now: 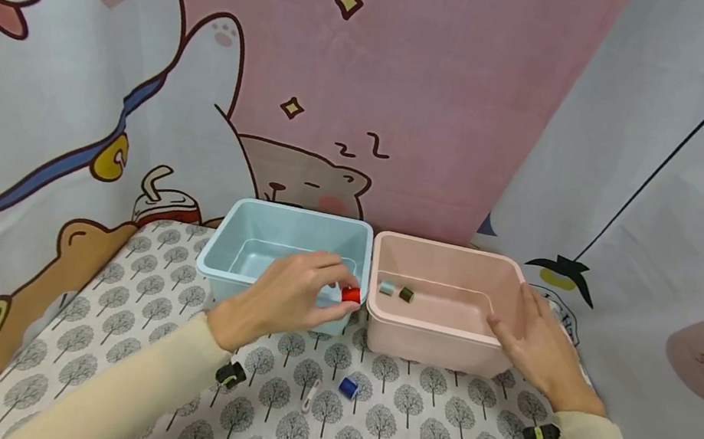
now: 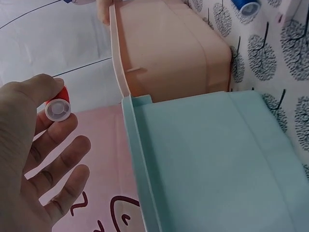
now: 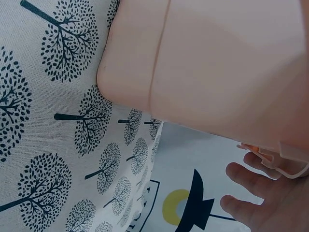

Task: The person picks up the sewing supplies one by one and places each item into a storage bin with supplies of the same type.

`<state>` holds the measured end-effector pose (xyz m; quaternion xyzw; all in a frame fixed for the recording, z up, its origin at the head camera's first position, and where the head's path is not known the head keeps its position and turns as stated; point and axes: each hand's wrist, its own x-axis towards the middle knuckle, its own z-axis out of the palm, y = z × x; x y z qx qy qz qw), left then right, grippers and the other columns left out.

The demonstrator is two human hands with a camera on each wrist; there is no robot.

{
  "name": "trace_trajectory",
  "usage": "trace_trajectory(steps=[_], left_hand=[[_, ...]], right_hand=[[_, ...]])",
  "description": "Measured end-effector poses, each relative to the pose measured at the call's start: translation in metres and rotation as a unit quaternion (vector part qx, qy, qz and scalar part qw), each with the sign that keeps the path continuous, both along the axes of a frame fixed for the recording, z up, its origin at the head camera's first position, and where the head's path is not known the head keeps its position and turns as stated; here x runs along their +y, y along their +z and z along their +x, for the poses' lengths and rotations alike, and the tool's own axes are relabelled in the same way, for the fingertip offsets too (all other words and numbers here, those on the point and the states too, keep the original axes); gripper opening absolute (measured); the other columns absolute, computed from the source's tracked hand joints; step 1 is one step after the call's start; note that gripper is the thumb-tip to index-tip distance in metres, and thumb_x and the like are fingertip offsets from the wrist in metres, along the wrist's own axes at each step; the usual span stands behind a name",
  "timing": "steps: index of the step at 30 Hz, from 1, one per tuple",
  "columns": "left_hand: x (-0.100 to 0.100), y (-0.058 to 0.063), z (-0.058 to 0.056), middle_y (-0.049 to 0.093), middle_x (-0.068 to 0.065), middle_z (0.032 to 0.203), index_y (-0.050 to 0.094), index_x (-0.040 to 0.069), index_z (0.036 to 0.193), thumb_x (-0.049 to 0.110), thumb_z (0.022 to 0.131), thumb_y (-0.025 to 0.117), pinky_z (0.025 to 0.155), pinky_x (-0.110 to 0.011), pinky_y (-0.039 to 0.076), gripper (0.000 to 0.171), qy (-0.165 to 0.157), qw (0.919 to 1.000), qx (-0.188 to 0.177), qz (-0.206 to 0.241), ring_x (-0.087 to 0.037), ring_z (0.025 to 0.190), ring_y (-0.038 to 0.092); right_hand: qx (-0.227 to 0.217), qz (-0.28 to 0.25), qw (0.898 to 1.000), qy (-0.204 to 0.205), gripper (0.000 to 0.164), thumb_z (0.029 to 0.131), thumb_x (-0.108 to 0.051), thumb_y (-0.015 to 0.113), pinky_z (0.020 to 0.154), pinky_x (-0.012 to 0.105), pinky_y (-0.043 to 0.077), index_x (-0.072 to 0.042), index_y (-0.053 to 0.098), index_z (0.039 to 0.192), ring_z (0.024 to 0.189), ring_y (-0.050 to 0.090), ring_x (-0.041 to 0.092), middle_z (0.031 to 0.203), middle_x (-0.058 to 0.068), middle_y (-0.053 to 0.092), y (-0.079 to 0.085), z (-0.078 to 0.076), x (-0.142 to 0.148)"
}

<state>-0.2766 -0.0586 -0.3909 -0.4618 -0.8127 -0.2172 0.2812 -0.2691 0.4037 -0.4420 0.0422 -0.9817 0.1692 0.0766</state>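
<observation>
Head view: centre frame, the left hand [image 1: 297, 289] pinched a cylindrical red thread spool [image 1: 350, 295], hiding part of the smooth blue plastic bin [image 1: 302, 227]; right of centre, the right hand [image 1: 540, 348], fingers loosely straight, touched the pink bin [image 1: 435, 348], which held two spools [image 1: 406, 295]. Lower centre, a blue spool [image 1: 348, 387] lay near an indistinct white object [image 1: 311, 396].

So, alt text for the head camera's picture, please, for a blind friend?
A left hand pinches a small red spool near a light-blue plastic bin. The right hand rests on a pale-pink plastic bin holding a pale-blue spool and a dark-green spool.
</observation>
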Motion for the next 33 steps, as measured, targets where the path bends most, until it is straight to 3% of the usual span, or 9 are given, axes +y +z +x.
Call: trace_trajectory(steps=[11, 22, 33], left_hand=[[0.017, 0.017, -0.022, 0.082, 0.003, 0.101, 0.085, 0.015, 0.114, 0.029, 0.103, 0.091, 0.072, -0.018, 0.062, 0.019, 0.007, 0.9993, -0.036, -0.009, -0.011, 0.088, 0.079], [0.031, 0.034, -0.046, 0.084, 0.003, 0.108, 0.085, 0.017, 0.118, 0.034, 0.105, 0.089, 0.071, -0.026, 0.063, 0.021, 0.046, 0.9960, -0.067, -0.036, -0.011, 0.090, 0.077], [0.048, 0.032, -0.072, 0.083, 0.005, 0.111, 0.085, 0.020, 0.121, 0.039, 0.109, 0.085, 0.073, -0.027, 0.061, 0.023, 0.073, 0.9873, -0.126, -0.065, -0.011, 0.087, 0.074]], right_hand=[[-0.003, 0.000, 1.000, 0.000, 0.110, 0.116, -0.071, 0.049, 0.126, 0.096, 0.029, 0.002, 0.004, 0.185, 0.165, 0.028, 0.074, 0.189, 0.041, 0.013, -0.001, 0.002, -0.001], [-0.005, -0.001, 1.000, 0.001, 0.110, 0.116, -0.071, 0.049, 0.125, 0.096, 0.028, 0.001, 0.003, 0.185, 0.166, 0.027, 0.074, 0.190, 0.039, 0.012, -0.001, 0.003, 0.000], [-0.003, 0.003, 1.000, -0.002, 0.110, 0.116, -0.070, 0.051, 0.124, 0.096, 0.030, 0.001, 0.004, 0.185, 0.165, 0.029, 0.074, 0.190, 0.039, 0.013, 0.001, 0.002, -0.001]])
